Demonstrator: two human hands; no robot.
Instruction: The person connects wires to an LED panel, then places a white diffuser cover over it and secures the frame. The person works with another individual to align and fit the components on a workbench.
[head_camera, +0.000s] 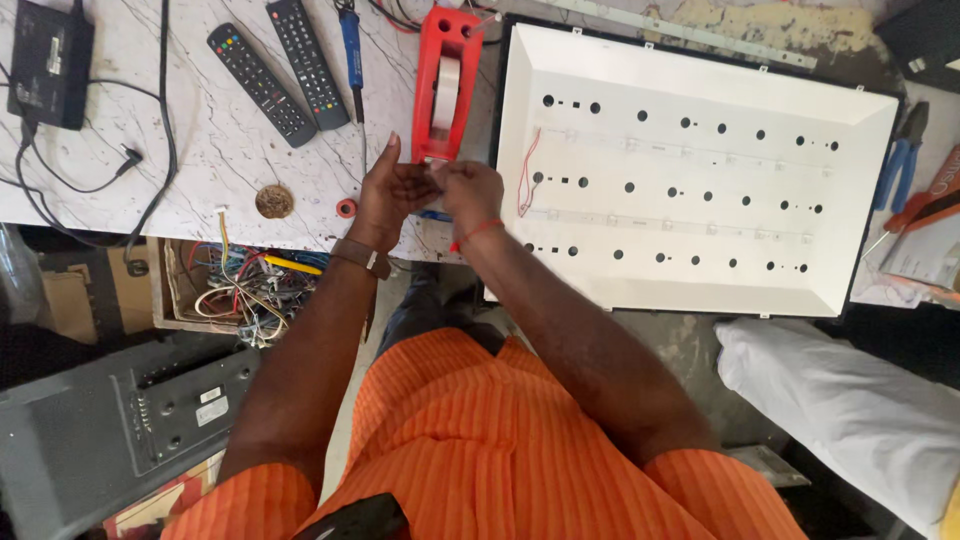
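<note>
At the near edge of the marble-patterned bench (200, 150), we have both hands together just below the red tape dispenser (443, 80). Our left hand (388, 190) and right hand (470, 190) meet fingertip to fingertip, curled around what looks like a short piece of tape pulled from the roll. The piece itself is too small and hidden to make out, so we cannot tell how firmly either hand grips it.

To do this well, we judge the tape should stay taut between both hands, kept off the fingertips' pads as much as possible so the glue stays clean, and torn squarely.

The dispenser is glossy moulded plastic, long and narrow, with a pale roll in its middle. To the right lies a wide white panel (690, 290), a shallow matt tray with sloped sides and rows of round holes, and a thin red wire (524, 170) at its left end. Two black remotes (285, 70) lie far left, and a box of tangled coloured wires (250, 285) sits below the bench.
</note>
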